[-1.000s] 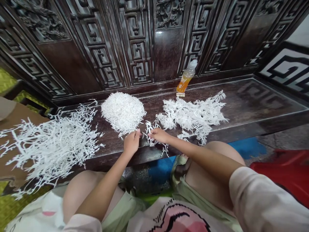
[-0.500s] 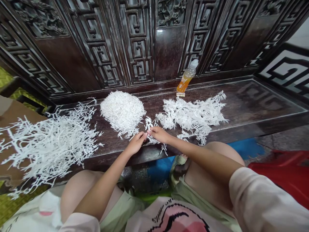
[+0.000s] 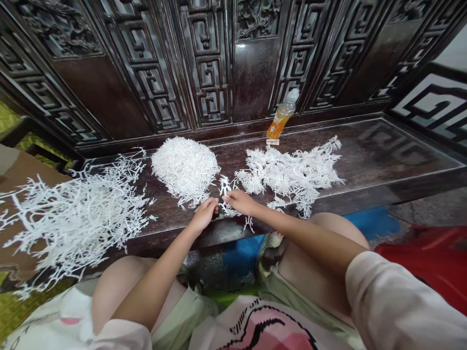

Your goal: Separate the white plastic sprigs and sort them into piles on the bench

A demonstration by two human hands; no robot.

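Note:
Near the front edge of the dark wooden bench, my right hand [image 3: 239, 201] pinches a small white branched plastic piece [image 3: 224, 183], whose forked tips stick up past the fingers. Just to its left, a small gap away, is my left hand [image 3: 206, 212]. Its fingers are pressed together; whatever they hold is too small to name. Behind the hands rises a rounded pile of short white pieces [image 3: 185, 167]. To the right lies a looser heap of white branched pieces [image 3: 292, 172]. A few more white bits lie under and beside my right hand.
A large tangle of longer white branches [image 3: 83, 209] spreads at the left, over brown cardboard [image 3: 32, 170]. An orange drink bottle [image 3: 280, 116] stands by the carved backrest of the bench [image 3: 375, 146]. Something red [image 3: 426, 262] sits at the lower right.
My left hand has moved slightly left, away from my right hand, so a gap now shows between the fingertips. My right hand stays in place with the white piece.

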